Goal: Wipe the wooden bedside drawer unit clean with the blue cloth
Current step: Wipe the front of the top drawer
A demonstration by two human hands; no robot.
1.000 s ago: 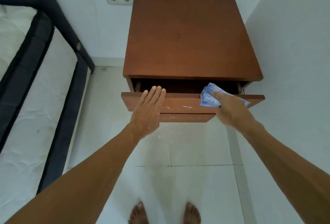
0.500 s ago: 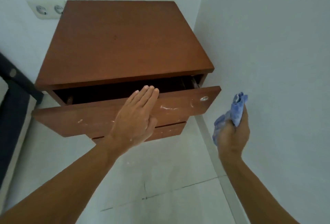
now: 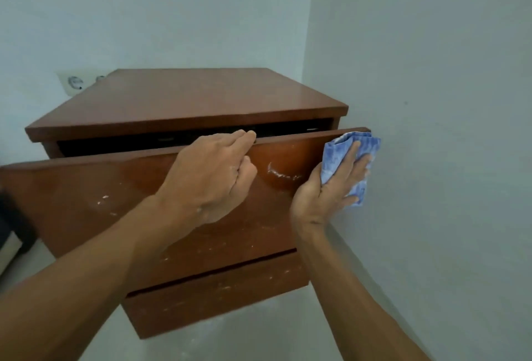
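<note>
The wooden bedside drawer unit (image 3: 184, 95) stands in the room's corner, its top drawer (image 3: 86, 196) pulled partly out and flecked with white marks. My left hand (image 3: 210, 176) grips the top edge of that drawer front, fingers hooked over it. My right hand (image 3: 331, 188) presses the crumpled blue cloth (image 3: 351, 159) flat against the right end of the drawer front, close to the side wall. A lower drawer (image 3: 218, 297) sits shut beneath.
A white wall (image 3: 431, 130) runs right beside the unit's right side, leaving almost no gap. A wall socket (image 3: 75, 83) shows behind the unit at the left. Pale floor tile (image 3: 259, 340) lies below. A dark bed edge (image 3: 8, 222) is at far left.
The view has dropped lower and closer. My right hand swung away from the drawer with the cloth, then came back onto its right end. My left hand went from flat on the front to gripping its top edge.
</note>
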